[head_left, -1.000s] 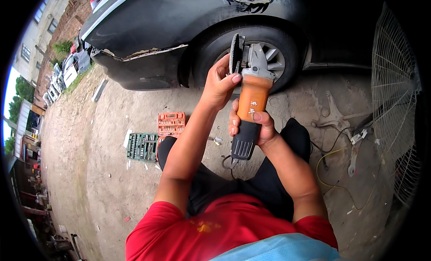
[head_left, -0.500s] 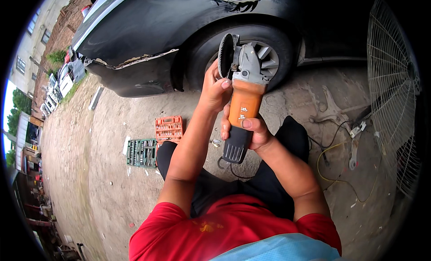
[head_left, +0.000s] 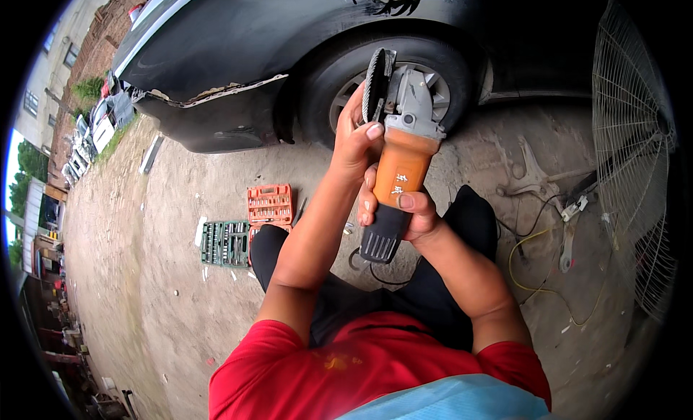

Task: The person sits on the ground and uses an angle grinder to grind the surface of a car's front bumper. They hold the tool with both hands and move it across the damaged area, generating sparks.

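Far left: open dirt ground, bare and wide, running back toward parked cars and buildings at the rim. Plenty of free room on that side.

Next right, on the ground: a green socket tray lying flat, touching an orange socket case just behind it. Both sit just beside the person's left knee (a few small bits scattered near them).

Above, the dark car fills the top edge; torn bumper edge hangs low at left, front wheel right behind the tool.

Centre: left hand, grip closed at the head of the grinder, fingers against the disc guard, thumb on the grey gear housing. The grinder is held up in front of the wheel, disc edge-on and upright, orange body slanting down to a black tail. Right hand wraps the lower body, grip fully closed, thumb across the orange casing. Cord drops between the knees.

Right: yellow and black cables looping over concrete, near the right leg. Far right edge: a wire fan guard standing upright, closing off that side.
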Demonstrator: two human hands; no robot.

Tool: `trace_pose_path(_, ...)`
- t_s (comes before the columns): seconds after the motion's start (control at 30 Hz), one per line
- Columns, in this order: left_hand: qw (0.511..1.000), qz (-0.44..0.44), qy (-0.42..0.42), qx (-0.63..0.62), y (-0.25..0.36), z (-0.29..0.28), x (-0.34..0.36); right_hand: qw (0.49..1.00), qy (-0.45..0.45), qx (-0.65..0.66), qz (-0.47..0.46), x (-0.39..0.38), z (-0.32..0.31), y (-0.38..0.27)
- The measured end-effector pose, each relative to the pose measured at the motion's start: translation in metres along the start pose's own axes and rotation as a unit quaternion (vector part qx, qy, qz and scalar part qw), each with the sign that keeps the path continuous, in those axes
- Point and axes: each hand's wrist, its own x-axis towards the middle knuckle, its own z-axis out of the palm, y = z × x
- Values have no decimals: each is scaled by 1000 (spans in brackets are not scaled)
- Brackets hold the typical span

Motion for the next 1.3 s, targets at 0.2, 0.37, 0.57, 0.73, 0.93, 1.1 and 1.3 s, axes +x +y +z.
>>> trace_pose_path(0.2, 999, 23, -16, 17, 3, -2, 8, 996, -36, 85, 8, -1, 3, -2)
trace_pose_path(0.37, 995, 62, -43, 60, 8, -6, 9, 981, -92, 167, 23, -6, 0, 1)
trace_pose_path(0.57, 996, 25, -87, 5, 4, -23, -7, 996, -36, 79, 24, -6, 12, -5)
trace_pose_path(0.73, 998, -31, -48, 32, -13, -36, -68, 1000, 2, -1, -13, -2, -7, -13)
trace_pose_path(0.93, 957, -8, 31, 289, -47, -46, -159, 962, 70, -234, -126, 12, -24, -29)
trace_pose_path(1.1, 921, 48, 89, 376, -53, -24, -168, 959, 25, -250, -134, 12, -30, -36)
trace_pose_path(1.3, 910, -18, 36, 413, -54, -21, -141, 956, 35, -273, -100, 16, -18, -32)
